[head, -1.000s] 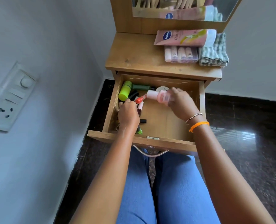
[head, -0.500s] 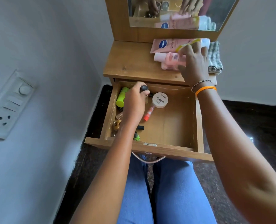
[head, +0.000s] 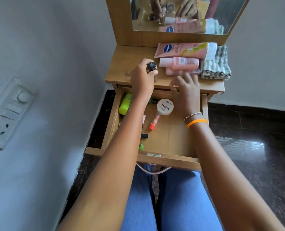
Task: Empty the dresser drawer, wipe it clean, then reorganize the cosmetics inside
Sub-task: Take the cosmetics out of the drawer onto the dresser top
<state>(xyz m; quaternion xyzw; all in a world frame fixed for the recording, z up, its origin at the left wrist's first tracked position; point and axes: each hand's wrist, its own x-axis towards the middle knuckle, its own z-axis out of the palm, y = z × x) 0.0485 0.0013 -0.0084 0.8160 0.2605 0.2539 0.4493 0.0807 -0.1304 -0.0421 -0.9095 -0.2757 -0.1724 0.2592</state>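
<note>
Left hand (head: pixel 142 77): fingers curled round a small dark-capped bottle (head: pixel 152 67), cap up, long axis roughly upright; the bottle body is mostly hidden by the fingers. It is held over the dresser top (head: pixel 121 67), left of the pink items; whether its base touches the wood cannot be told.

Right hand (head: pixel 186 90): fingers spread and loose, nothing held, motion-blurred, over the front edge of the dresser top, just near of the pink bottle (head: pixel 180 63) that lies on its side, long axis left-right.

Far of that bottle lies the pink lotion tube (head: pixel 185 50), with a folded checked cloth (head: pixel 216 64) at the right end.

Open drawer (head: pixel 171 161) below, not yet emptied. Seen inside:
- round nail polish remover tub (head: pixel 165 106), centre-far
- orange-red tube (head: pixel 154 122), just near of the tub, long axis running near-left to far-right
- neon green tube (head: pixel 125 103), far-left corner, axis near-far
- small black piece (head: pixel 144 135) and a green bit (head: pixel 141 146) along the left, partly hidden by the left forearm

Key relation, as a judgement: the tub and orange-red tube lie directly near of and below the empty right hand, so that hand is better placed for them. The left-side items sit under the occupied left arm, so the bottle likely needs setting down first. The orange-red tube is probably best pinched across its axis.
</note>
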